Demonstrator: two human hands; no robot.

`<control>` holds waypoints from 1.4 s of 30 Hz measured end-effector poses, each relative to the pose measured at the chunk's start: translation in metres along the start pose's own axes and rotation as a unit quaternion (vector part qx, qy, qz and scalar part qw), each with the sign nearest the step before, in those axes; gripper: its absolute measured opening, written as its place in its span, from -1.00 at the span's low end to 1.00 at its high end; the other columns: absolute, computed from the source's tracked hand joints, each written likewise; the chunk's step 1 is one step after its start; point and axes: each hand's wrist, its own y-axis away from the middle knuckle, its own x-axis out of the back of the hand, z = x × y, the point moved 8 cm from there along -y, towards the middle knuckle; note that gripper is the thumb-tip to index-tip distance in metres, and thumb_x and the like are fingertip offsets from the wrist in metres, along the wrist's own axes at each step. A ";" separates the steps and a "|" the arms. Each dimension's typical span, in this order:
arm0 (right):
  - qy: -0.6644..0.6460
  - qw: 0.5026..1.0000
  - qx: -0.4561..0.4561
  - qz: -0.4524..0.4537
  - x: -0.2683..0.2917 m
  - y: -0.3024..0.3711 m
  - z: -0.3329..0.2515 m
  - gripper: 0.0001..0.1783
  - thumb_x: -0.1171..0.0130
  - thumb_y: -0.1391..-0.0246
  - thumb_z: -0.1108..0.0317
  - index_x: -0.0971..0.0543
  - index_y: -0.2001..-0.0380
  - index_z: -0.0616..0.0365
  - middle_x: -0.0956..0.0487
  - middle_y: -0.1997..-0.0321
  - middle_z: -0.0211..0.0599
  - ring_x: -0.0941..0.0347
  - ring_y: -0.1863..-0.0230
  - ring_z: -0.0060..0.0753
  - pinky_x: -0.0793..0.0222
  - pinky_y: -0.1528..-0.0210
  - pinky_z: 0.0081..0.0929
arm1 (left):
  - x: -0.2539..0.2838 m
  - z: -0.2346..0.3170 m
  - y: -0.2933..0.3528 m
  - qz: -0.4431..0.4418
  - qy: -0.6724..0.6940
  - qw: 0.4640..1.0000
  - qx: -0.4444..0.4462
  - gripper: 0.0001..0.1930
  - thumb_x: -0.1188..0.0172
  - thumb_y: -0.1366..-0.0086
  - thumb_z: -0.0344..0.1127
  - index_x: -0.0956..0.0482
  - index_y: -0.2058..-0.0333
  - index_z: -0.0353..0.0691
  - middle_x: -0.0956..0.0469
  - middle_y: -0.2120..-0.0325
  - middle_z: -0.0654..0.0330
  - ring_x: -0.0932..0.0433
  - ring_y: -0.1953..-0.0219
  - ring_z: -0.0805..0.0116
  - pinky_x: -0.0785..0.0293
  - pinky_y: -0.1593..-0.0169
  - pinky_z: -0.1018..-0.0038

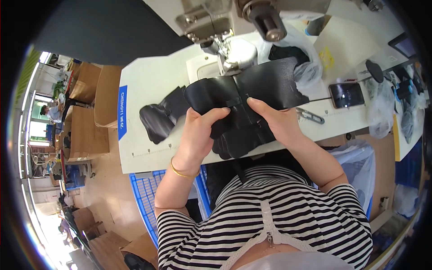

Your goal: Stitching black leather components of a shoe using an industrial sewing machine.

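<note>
Both my hands grip a black leather-like piece (265,83) with a seam down its middle, held over the front of the white sewing table. My left hand (202,128) pinches it left of the seam, thumb on top and fingers hidden beneath. On the right of the seam, my right hand (276,119) holds it the same way, thumb pressing near a short strap. Folds of black material hang below my thumbs. Another black piece (164,112) lies on the table to the left. Just beyond the held piece stands the sewing machine's needle area (225,56).
Thread snips (310,116) lie right of my right hand, and a dark phone (346,95) sits farther right. A clear plastic bag (306,67) with black contents is behind. Blue baskets (148,193) stand below the table edge; cardboard boxes (87,130) stand at the left.
</note>
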 end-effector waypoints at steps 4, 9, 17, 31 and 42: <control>-0.029 0.999 -0.015 -0.014 -0.001 0.012 0.014 -0.68 -0.21 -0.04 0.54 -0.48 0.10 0.24 -0.53 0.15 -0.37 -0.47 0.15 -0.59 -0.44 0.09 -0.59 | -0.008 -0.022 0.009 0.013 0.136 0.990 0.031 -0.77 -0.12 -0.14 -0.60 -0.53 0.19 -0.34 -0.59 0.27 0.16 -0.59 0.25 0.41 -0.54 0.16 0.50; -0.042 0.998 0.000 -0.039 -0.003 0.016 0.020 -0.70 -0.17 -0.06 0.59 -0.48 0.09 0.25 -0.53 0.15 -0.36 -0.47 0.15 -0.60 -0.44 0.08 -0.60 | -0.010 -0.033 0.011 0.044 0.145 0.987 0.052 -0.78 -0.17 -0.15 -0.58 -0.52 0.18 -0.32 -0.59 0.30 0.17 -0.59 0.25 0.40 -0.56 0.17 0.48; -0.044 0.999 0.022 -0.022 -0.005 0.018 0.013 -0.74 -0.20 -0.06 0.54 -0.49 0.15 0.26 -0.54 0.21 -0.39 -0.48 0.24 -0.62 -0.47 0.18 -0.64 | -0.013 -0.017 0.011 0.058 0.090 0.992 -0.063 -0.68 -0.24 -0.06 -0.67 -0.51 0.16 -0.33 -0.58 0.28 0.15 -0.59 0.27 0.39 -0.57 0.17 0.49; -0.070 0.997 -0.007 0.012 -0.007 0.021 0.017 -0.76 -0.19 -0.05 0.57 -0.50 0.17 0.26 -0.55 0.24 -0.38 -0.48 0.25 -0.64 -0.47 0.19 -0.65 | -0.010 -0.015 0.013 0.082 0.064 0.991 -0.079 -0.73 -0.22 -0.09 -0.65 -0.52 0.20 -0.35 -0.59 0.31 0.17 -0.58 0.28 0.44 -0.55 0.18 0.51; -0.071 0.997 0.003 0.012 -0.006 0.021 0.012 -0.76 -0.19 -0.05 0.57 -0.49 0.17 0.27 -0.55 0.23 -0.36 -0.49 0.24 -0.62 -0.49 0.19 -0.63 | -0.012 -0.009 0.011 0.057 0.036 0.997 -0.036 -0.75 -0.25 -0.05 -0.65 -0.54 0.24 -0.33 -0.60 0.36 0.18 -0.59 0.35 0.45 -0.56 0.24 0.53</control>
